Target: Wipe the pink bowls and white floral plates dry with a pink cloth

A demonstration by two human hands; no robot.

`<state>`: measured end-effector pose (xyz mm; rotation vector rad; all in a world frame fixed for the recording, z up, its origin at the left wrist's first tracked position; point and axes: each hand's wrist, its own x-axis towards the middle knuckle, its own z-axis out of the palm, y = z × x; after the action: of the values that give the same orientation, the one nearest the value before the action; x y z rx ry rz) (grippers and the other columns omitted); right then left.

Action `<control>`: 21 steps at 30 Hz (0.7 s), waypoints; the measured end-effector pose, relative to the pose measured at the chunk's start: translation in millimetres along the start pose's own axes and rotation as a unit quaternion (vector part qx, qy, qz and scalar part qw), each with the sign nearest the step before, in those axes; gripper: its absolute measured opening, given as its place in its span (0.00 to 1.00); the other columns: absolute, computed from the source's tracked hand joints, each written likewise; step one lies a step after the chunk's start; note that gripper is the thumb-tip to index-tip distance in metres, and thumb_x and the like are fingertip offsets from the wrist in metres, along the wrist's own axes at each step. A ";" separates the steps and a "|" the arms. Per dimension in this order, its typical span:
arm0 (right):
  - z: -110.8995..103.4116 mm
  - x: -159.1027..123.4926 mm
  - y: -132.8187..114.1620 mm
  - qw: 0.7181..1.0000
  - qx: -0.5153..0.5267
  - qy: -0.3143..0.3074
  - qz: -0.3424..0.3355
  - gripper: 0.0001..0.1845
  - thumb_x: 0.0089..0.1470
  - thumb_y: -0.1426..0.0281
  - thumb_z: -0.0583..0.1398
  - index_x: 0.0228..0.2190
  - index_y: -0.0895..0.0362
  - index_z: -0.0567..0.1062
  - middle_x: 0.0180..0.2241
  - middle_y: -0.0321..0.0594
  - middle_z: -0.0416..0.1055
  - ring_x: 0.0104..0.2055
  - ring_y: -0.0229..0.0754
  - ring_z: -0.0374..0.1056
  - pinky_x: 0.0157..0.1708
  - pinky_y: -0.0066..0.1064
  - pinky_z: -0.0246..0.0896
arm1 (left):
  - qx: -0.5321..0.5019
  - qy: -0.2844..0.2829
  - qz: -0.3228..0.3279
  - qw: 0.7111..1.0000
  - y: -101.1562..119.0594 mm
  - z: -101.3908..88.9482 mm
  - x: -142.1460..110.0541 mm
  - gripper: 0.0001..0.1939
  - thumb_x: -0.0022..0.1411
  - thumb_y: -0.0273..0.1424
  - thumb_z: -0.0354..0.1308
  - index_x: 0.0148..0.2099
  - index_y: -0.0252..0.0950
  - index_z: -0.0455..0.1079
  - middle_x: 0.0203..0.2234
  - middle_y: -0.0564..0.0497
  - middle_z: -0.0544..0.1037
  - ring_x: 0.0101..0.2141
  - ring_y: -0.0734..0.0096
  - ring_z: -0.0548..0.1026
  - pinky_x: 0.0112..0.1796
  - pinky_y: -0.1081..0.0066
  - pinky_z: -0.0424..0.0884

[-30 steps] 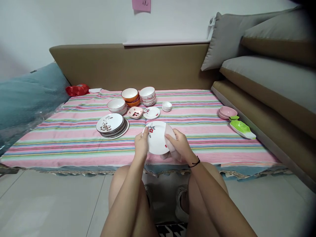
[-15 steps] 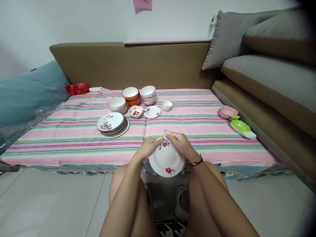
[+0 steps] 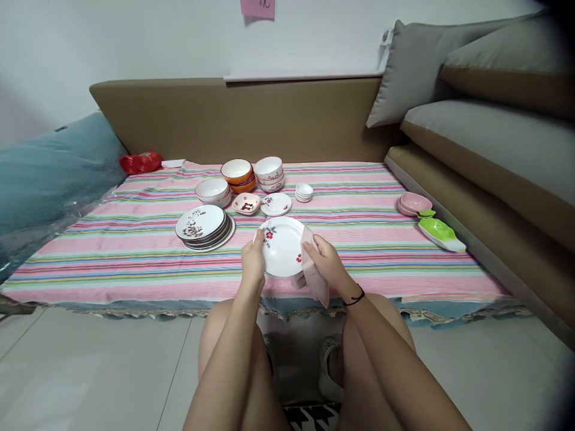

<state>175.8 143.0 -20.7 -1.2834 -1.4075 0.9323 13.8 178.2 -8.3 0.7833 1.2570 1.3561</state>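
Note:
A white plate (image 3: pixel 282 248) with red flowers is held up over the front of the striped cloth, its face towards me. My left hand (image 3: pixel 254 260) grips its left rim, thumb on the face. At the right rim, my right hand (image 3: pixel 327 260) pinches a pale pink wiping cloth (image 3: pixel 315 278) around the edge, and part of the cloth hangs below. Beyond the plate lie small flowered plates (image 3: pixel 275 204) and a square patterned dish (image 3: pixel 246 203). To the left stands a stack of dinner plates (image 3: pixel 200 222).
White bowls (image 3: pixel 213 190), orange bowls (image 3: pixel 236 170) and flowered bowls (image 3: pixel 268 169) stand at the back, with small white dishes (image 3: pixel 304 191) beside them. At the right lie pink bowls (image 3: pixel 416 203) and a green dish (image 3: pixel 439 231). Stacked cushions (image 3: pixel 489 131) border the right side.
The plate has risen away from my lap and turned, its flowers now at the upper left and lower right. My left hand has shifted left, and the cloth now wraps the right rim.

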 end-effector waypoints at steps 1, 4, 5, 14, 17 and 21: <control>-0.3 -0.4 -0.4 1.000 0.003 0.003 0.000 0.14 0.56 0.57 0.53 0.28 0.55 0.62 0.25 0.32 0.60 0.27 0.37 0.57 0.26 0.27 0.53 | 0.019 -0.003 0.006 1.000 0.0 -0.8 0.6 0.27 0.44 0.54 0.61 0.26 0.31 0.68 0.20 0.50 0.73 0.21 0.73 0.67 0.22 0.73 0.61; -4.7 0.3 0.3 0.999 0.016 0.030 0.013 0.16 0.56 0.55 0.53 0.28 0.55 0.63 0.24 0.33 0.60 0.27 0.37 0.57 0.26 0.28 0.52 | 0.091 -0.059 0.019 0.994 0.8 -3.5 0.1 0.28 0.47 0.56 0.58 0.24 0.32 0.67 0.17 0.52 0.70 0.19 0.73 0.65 0.21 0.74 0.58; -6.9 0.9 0.8 0.999 0.017 0.042 0.016 0.17 0.57 0.54 0.52 0.27 0.56 0.63 0.24 0.32 0.60 0.27 0.37 0.57 0.26 0.28 0.52 | 0.111 -0.092 0.018 0.989 1.7 -4.3 -1.0 0.28 0.49 0.55 0.57 0.24 0.32 0.67 0.17 0.52 0.70 0.19 0.73 0.65 0.21 0.74 0.58; -17.1 -2.5 -1.5 0.993 0.005 -0.114 0.021 0.21 0.55 0.53 0.53 0.24 0.57 0.64 0.23 0.33 0.58 0.26 0.35 0.53 0.26 0.27 0.48 | 0.210 -0.340 -0.080 0.913 14.3 -9.3 -16.3 0.23 0.52 0.50 0.58 0.26 0.32 0.69 0.20 0.50 0.74 0.21 0.72 0.67 0.23 0.74 0.61; -14.2 -2.0 -2.9 0.994 0.006 -0.106 0.018 0.21 0.55 0.52 0.53 0.23 0.57 0.63 0.23 0.33 0.58 0.26 0.35 0.53 0.26 0.27 0.48 | 0.197 -0.331 -0.074 0.920 13.1 -8.4 -16.5 0.23 0.51 0.49 0.60 0.25 0.32 0.68 0.19 0.51 0.72 0.20 0.73 0.66 0.22 0.74 0.59; -12.3 3.4 -4.6 0.999 0.024 -0.026 0.008 0.21 0.55 0.52 0.53 0.23 0.56 0.59 0.22 0.32 0.54 0.26 0.34 0.51 0.25 0.27 0.47 | 0.126 -0.254 -0.060 0.957 6.3 -3.4 -13.7 0.23 0.49 0.49 0.61 0.24 0.32 0.68 0.18 0.50 0.72 0.19 0.72 0.67 0.21 0.74 0.60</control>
<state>186.8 144.8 -13.0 -1.2438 -1.4083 1.0101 11.8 165.1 -0.4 1.1295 1.0500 0.8287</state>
